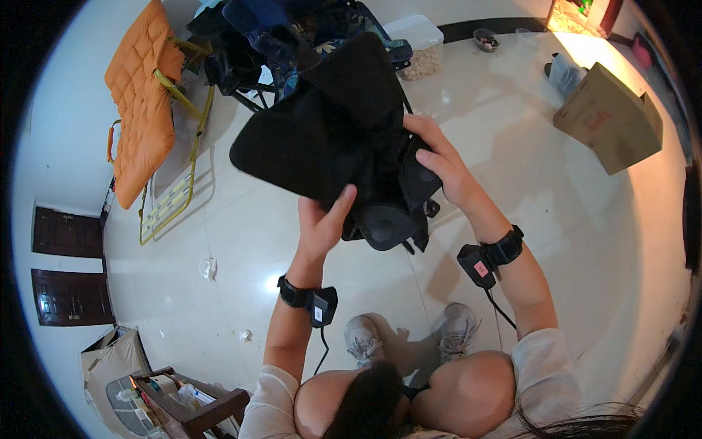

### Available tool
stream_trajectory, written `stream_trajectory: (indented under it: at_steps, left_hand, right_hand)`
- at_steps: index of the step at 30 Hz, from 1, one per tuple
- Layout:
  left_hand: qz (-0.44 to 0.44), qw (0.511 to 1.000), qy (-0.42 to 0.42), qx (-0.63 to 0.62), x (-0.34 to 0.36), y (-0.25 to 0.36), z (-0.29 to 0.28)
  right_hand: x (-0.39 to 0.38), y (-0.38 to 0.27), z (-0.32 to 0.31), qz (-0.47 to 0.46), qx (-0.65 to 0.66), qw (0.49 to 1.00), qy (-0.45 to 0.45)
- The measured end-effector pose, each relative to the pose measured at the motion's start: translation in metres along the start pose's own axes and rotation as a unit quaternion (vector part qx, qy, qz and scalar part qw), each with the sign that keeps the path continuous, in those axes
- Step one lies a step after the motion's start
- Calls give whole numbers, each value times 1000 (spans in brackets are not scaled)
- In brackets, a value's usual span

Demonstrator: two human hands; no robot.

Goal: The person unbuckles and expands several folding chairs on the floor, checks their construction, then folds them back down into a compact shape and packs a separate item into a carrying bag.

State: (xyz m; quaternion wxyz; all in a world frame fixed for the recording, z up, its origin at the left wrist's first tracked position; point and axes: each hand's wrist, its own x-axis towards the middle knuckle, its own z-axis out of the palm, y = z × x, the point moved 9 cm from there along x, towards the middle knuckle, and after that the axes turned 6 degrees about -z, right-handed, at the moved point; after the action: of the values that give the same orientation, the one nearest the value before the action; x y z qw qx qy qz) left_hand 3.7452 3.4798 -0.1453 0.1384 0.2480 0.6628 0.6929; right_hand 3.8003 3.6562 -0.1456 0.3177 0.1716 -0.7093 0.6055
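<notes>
Hands share 1 bulky black fabric backpack (329,139), raised above the pale tiled floor (512,168): left hand (322,223) pinches its lower edge, right hand (439,164) closes on its padded side. It looks soft, floppy, moderately heavy; seams offer firmest grip.

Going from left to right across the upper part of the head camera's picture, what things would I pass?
Orange quilted cushion on a yellow folding chair → black bag held in both hands → clear plastic container → cardboard box.
</notes>
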Motion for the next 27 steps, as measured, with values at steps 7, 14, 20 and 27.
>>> stream_trajectory:
  at_steps: [7, 14, 20, 27]
  left_hand:
    - [61, 981, 136, 123, 16, 6, -6]
    - [25, 986, 42, 159, 30, 3, 4]
    - [-15, 985, 4, 170, 40, -12, -10]
    - [31, 966, -106, 234, 45, -16, 9]
  right_hand:
    - [9, -8, 4, 44, 82, 996, -9]
    - [58, 31, -9, 224, 187, 956, 4]
    - [81, 63, 19, 266, 141, 942, -150]
    - [88, 57, 47, 92, -64, 964, -242]
